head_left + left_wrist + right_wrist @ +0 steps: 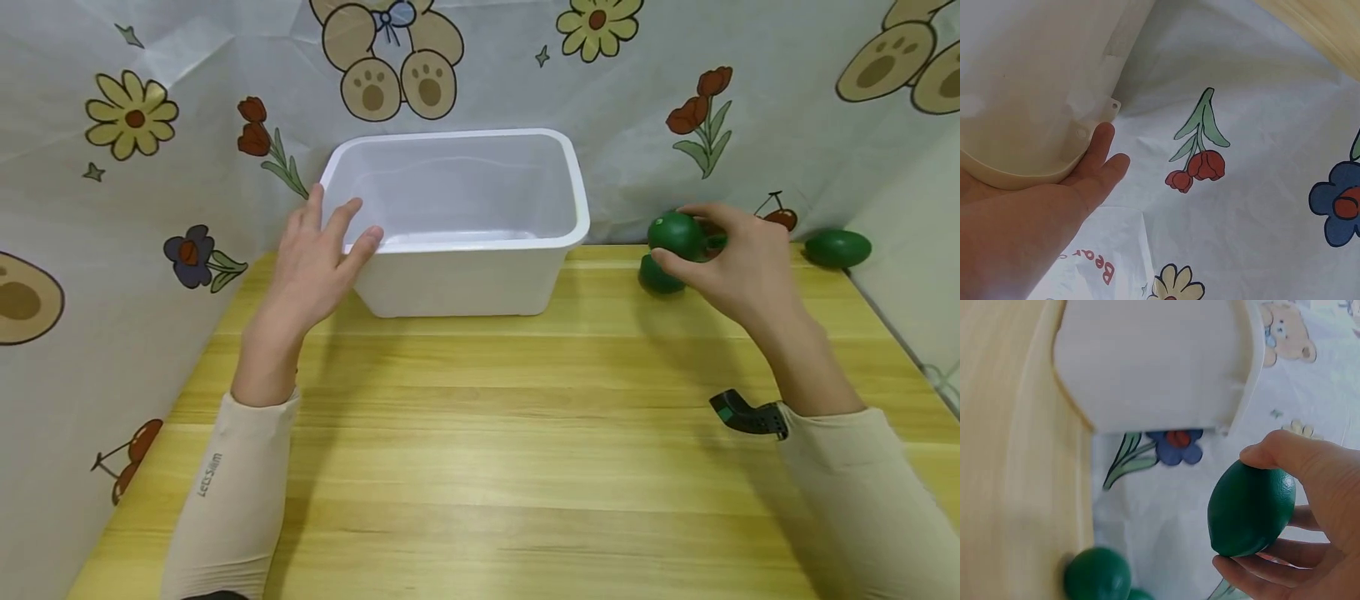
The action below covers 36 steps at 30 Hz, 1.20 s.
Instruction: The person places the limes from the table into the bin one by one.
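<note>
Holding green fruit (675, 236): right grip (746, 262) | left grip (311, 254) loose against white tub (461, 283) | more fruits (837, 248) nearby | patterned cloth (502, 96) behind

Green fruit (1252, 509) looks glossy, the bin (465, 283) smooth plastic, the tabletop (480, 417) wood.

We see a wooden table (517, 433), pale yellow, its grain running crosswise. Behind it and down its left side spreads a white sheet (495, 75), creased in places, printed with bears (431, 90), yellow flowers (133, 117), red tulips (255, 137), blue flowers (191, 257) and cherries (141, 446). To our right we have a plain pale surface (911, 250). Soft light puts a faint sheen on the table.
</note>
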{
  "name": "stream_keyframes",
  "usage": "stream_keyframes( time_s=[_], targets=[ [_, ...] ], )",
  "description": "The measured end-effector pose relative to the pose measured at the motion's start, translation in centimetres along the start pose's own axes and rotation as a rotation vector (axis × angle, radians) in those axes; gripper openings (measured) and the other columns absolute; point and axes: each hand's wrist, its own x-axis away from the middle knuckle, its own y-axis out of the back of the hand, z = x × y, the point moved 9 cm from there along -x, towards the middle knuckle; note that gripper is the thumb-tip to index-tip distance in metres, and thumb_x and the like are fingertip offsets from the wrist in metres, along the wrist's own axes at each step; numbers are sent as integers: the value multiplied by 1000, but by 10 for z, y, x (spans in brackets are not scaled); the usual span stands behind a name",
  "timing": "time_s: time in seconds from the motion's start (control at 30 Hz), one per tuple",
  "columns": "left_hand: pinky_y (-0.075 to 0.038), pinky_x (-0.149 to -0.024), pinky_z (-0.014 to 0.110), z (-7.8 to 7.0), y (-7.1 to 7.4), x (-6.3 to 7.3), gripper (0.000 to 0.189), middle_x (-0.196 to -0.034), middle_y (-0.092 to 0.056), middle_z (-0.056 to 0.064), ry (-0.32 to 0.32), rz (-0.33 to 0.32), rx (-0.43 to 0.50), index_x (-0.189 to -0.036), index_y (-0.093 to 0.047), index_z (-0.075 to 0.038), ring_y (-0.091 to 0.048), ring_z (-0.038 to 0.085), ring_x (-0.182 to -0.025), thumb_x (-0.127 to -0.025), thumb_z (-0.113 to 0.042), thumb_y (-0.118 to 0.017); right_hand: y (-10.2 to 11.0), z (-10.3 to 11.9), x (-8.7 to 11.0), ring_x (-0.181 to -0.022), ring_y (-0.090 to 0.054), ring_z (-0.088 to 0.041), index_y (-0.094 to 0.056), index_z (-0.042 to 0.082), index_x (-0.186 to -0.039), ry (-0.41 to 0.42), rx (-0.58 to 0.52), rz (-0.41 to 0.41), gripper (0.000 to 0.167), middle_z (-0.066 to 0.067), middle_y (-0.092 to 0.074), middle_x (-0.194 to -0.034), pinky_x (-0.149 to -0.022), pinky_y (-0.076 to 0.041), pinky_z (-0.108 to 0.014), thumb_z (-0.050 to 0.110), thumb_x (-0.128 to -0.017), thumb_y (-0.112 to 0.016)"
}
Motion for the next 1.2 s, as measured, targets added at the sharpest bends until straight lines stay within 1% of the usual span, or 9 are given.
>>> stream_keyframes(
  time_s=[0.1,0.27,0.5,0.6,0.67,0.77,0.87,1.03,1.2],
  targets=[
    [-11,-122,72,-2,0,-1,81,-176,6,22,-3,2,-1,-165,-35,-15,-8,52,-158,-106,-70,-31,2,16,-3,-101,-67,-43,-69,9,-137,15,-19,-12,57,-23,-72,-124,-79,-43,-33,40,-90,-80],
    [-8,-123,71,-3,2,-1,80,-176,4,23,-8,-9,-7,-165,-36,-14,-9,52,-158,-107,-69,-31,7,42,-9,-108,-64,-40,-68,12,-139,61,-58,-40,56,-18,-72,-129,-83,-45,-45,40,-91,-79],
    [-6,-124,71,-3,5,-1,81,-176,4,23,-9,-13,-20,-164,-37,-14,-9,53,-157,-107,-70,-30,10,89,-14,-109,-69,-27,-69,14,-138,224,-127,-65,56,-9,-72,-127,-78,-42,-2,31,-87,-86],
    [-6,-123,71,-3,6,-1,81,-176,4,23,-8,-16,-23,-164,-37,-14,-9,54,-157,-106,-70,-30,3,109,-16,-115,-65,-24,-69,12,-138,308,-151,-63,57,-8,-71,-129,-77,-43,0,28,-87,-87],
    [-6,-124,71,-3,6,-1,81,-176,4,23,-7,-13,-24,-165,-37,-14,-9,53,-157,-106,-71,-29,-3,120,-17,-118,-62,-23,-68,13,-139,346,-151,-61,57,-9,-69,-130,-80,-48,-6,29,-87,-87],
    [-5,-124,70,-4,5,-1,82,-176,5,22,-8,-8,-23,-165,-36,-15,-8,53,-157,-106,-71,-29,-13,130,-18,-121,-59,-25,-66,13,-142,373,-151,-51,58,-11,-66,-133,-87,-58,-26,30,-89,-85],
    [-5,-124,70,-4,2,0,82,-176,5,23,-10,-3,-20,-165,-37,-14,-10,54,-157,-106,-71,-29,-23,137,-18,-123,-56,-28,-63,12,-144,398,-152,-26,58,-15,-64,-133,-92,-57,-45,28,-92,-83],
    [-8,-123,71,-4,-1,2,80,-175,2,25,-13,-12,-21,-163,-39,-13,-14,56,-155,-107,-69,-30,-39,143,-20,-124,-55,-31,-60,12,-147,441,-165,31,57,-16,-61,-134,-99,-50,-49,25,-95,-80],
    [-8,-123,72,-5,0,2,80,-175,1,24,-18,-30,-17,-163,-40,-12,-14,55,-155,-107,-69,-32,-53,144,-23,-119,-57,-31,-56,12,-147,442,-194,85,52,-17,-56,-139,-96,-52,-49,23,-100,-73]
  ],
)
